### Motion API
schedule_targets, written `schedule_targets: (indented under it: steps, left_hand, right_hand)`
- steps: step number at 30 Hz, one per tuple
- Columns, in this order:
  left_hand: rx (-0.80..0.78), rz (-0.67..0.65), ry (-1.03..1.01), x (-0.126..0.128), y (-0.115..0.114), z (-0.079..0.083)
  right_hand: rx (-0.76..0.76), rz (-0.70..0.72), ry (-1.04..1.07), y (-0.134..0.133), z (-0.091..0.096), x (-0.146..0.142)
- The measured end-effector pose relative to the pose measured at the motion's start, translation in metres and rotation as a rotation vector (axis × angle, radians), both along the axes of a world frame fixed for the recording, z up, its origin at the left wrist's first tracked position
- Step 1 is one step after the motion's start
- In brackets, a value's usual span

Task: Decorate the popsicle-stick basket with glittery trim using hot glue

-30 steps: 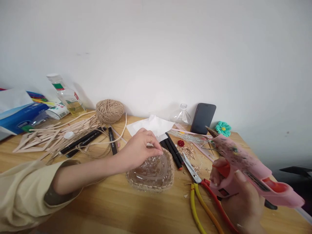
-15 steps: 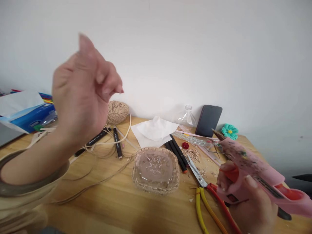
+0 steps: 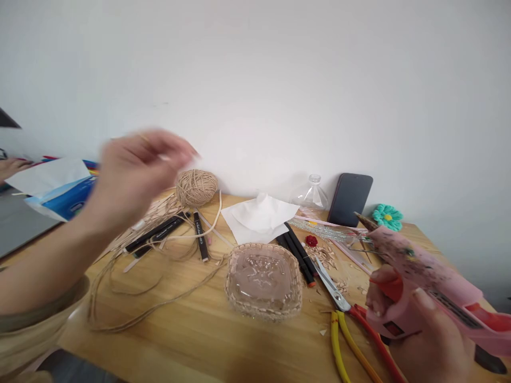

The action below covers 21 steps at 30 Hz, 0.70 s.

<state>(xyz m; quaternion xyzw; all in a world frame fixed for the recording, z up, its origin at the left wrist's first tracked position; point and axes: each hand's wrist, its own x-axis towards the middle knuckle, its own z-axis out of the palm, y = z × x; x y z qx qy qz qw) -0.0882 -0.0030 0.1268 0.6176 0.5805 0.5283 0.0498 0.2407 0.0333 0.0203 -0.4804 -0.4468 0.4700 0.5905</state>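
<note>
My right hand (image 3: 427,330) is wrapped round the handle of a pink hot glue gun (image 3: 423,266), its stained nozzle pointing up and left. Raised over the left of the table is my left hand (image 3: 139,165); motion smears its fingers, which look bunched together, and I cannot make out anything in them. Just behind its fingertips sits a ball of twine (image 3: 197,188). A clear plastic tray (image 3: 261,279) with a woven-looking tan rim and an embossed base rests mid-table. Scissors (image 3: 333,284) and yellow-handled pliers (image 3: 339,346) lie beside the glue gun.
Black markers (image 3: 202,236) and loose twine lie left, near a blue tissue pack (image 3: 69,199). At the back are a white tissue (image 3: 261,215), a cut clear bottle (image 3: 313,194), a phone (image 3: 350,199) and a teal flower (image 3: 387,217). Another person's hand (image 3: 11,168) shows at far left.
My left hand has come down and turned, its fingers now pointing right. The whole view has shifted slightly left, so things sit farther right. My right hand still grips the glue gun.
</note>
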Motion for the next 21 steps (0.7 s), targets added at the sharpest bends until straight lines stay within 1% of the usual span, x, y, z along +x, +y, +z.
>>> schedule_targets:
  steps: [2, 3, 4, 5, 8, 10, 13, 17, 19, 21]
  left_hand:
    - [-0.437, -0.349, 0.168, 0.017, -0.002, -0.012]
    - [-0.587, -0.487, 0.244, 0.025, -0.001, -0.018]
    - [-0.672, -0.580, 0.306, 0.032, 0.000, -0.023]
    - [-0.736, -0.621, 0.370, 0.037, 0.003, -0.027]
    - [-0.829, -0.668, 0.508, 0.046, 0.013, -0.033]
    - [-0.887, -0.695, 0.543, 0.047, 0.018, -0.035]
    - [-0.938, -0.714, 0.539, 0.047, 0.021, -0.038]
    - [-0.939, -0.711, 0.507, 0.047, 0.023, -0.040]
    - [-0.944, -0.709, 0.492, 0.048, 0.025, -0.040]
    - [-0.965, -0.705, 0.481, 0.048, 0.026, -0.039]
  right_hand:
    - [-0.006, -0.014, 0.021, 0.001, -0.002, 0.001]
    - [-0.002, -0.014, 0.013, 0.001, -0.002, 0.001]
    - [0.007, -0.005, -0.002, 0.001, -0.003, 0.001]
    - [0.019, 0.008, -0.023, 0.001, -0.003, 0.001]
    - [0.043, 0.015, -0.066, 0.000, -0.001, -0.002]
    - [0.040, 0.014, -0.076, 0.000, 0.001, -0.003]
    - [0.057, 0.050, -0.107, 0.002, 0.001, -0.002]
    - [0.113, 0.093, -0.136, 0.004, -0.004, 0.002]
    - [0.110, 0.101, -0.115, 0.004, -0.006, 0.002]
    - [0.077, 0.075, -0.098, 0.003, -0.006, 0.001]
